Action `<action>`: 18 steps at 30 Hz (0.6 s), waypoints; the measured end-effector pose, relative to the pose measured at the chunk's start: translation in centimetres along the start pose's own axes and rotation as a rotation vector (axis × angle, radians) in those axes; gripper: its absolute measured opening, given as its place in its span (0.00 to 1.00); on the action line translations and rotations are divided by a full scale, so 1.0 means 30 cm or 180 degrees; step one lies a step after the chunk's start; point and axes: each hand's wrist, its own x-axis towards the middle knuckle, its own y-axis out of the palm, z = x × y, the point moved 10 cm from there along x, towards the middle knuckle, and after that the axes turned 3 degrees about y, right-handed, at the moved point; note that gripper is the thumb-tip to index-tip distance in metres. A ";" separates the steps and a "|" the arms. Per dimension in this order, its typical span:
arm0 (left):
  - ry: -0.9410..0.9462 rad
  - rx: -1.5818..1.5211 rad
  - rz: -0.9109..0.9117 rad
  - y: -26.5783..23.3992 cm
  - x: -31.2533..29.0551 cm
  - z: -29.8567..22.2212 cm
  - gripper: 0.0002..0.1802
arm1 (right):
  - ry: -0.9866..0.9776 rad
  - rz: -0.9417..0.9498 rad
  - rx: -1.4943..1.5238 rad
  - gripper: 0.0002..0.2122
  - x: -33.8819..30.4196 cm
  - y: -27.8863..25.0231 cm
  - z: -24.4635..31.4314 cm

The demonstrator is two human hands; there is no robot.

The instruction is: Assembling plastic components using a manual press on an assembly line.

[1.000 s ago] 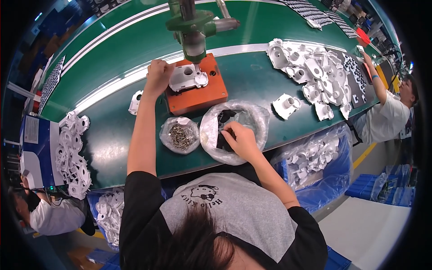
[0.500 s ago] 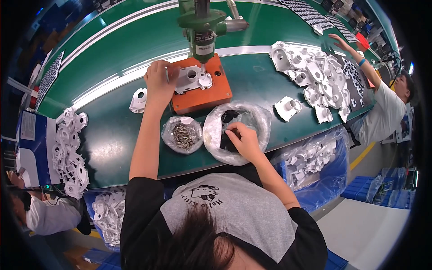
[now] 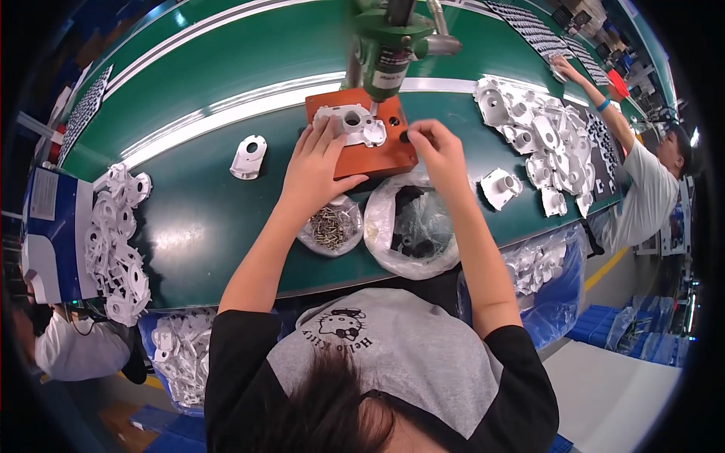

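Note:
A white plastic housing with a round hole lies on an orange fixture block, under the tip of a green machine head. My left hand is open, fingers stretched out over the left end of the housing and the block. At the block's right edge, my right hand pinches a small black part between thumb and fingertips. Near me stand a clear bag of screws and a larger clear bag with black parts inside.
One white housing lies left of the block, another to the right. A heap of white parts covers the bench's right side; more line its left. A co-worker reaches in from the right.
My right hand has come up out of the larger bag to the block's right edge with a small black part. My left hand has moved right and down, flattening over the housing.

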 end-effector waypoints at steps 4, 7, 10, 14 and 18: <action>0.0016 -0.0081 -0.0075 -0.007 -0.002 0.005 0.36 | -0.0074 -0.0003 -0.0403 0.07 0.128 0.077 -0.022; 0.0032 -0.0194 -0.0104 -0.004 -0.006 0.007 0.35 | -0.0047 0.0022 -0.0327 0.06 0.154 0.121 -0.043; 0.0058 -0.0193 -0.0126 -0.007 -0.009 0.004 0.36 | -0.0148 0.0030 -0.0395 0.05 0.144 0.129 -0.030; -0.0050 -0.0324 -0.0087 -0.017 -0.005 0.011 0.37 | -0.0223 0.0019 -0.0429 0.06 0.141 0.134 -0.024; -0.0186 -0.0369 -0.0089 -0.023 -0.001 0.013 0.37 | -0.0258 -0.0013 -0.0591 0.06 0.136 0.132 -0.013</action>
